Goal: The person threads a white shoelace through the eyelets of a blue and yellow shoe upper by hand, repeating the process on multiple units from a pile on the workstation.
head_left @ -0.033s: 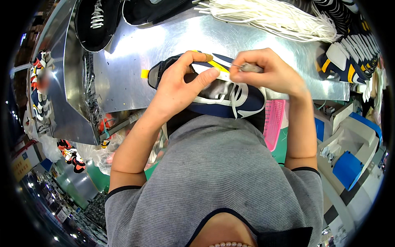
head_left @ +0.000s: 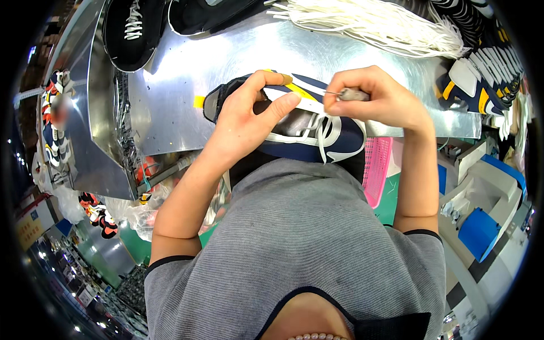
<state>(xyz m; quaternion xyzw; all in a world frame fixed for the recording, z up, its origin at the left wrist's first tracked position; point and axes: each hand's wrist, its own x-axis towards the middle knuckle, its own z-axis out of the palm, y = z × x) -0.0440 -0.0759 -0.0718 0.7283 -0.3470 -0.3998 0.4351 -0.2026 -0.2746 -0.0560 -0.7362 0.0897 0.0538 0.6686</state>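
A navy shoe upper [head_left: 350, 136] with white and yellow trim lies across the front edge of the metal table, toe to the right. My left hand [head_left: 241, 116] is closed on its far side, thumb on the white eyelet strip and fingers over the far edge. My right hand [head_left: 391, 105] grips a thin-shafted hook tool with a greyish handle [head_left: 354, 95], the shaft pointing left over the shoe. The right fingertips also meet a white shoelace [head_left: 324, 136], which loops over the shoe's front; whether they pinch it is hard to tell.
White laces [head_left: 374, 25] lie bundled at the back of the metal table [head_left: 170, 107]. Black shoe parts [head_left: 133, 34] sit back left. Stacked navy, white and yellow uppers [head_left: 476, 85] stand at the right. Below the edge are a pink basket [head_left: 377, 170] and a blue bin [head_left: 479, 232].
My right hand has shifted slightly right with the hook tool, away from my left thumb. The left hand and the shoe upper stay nearly where they were.
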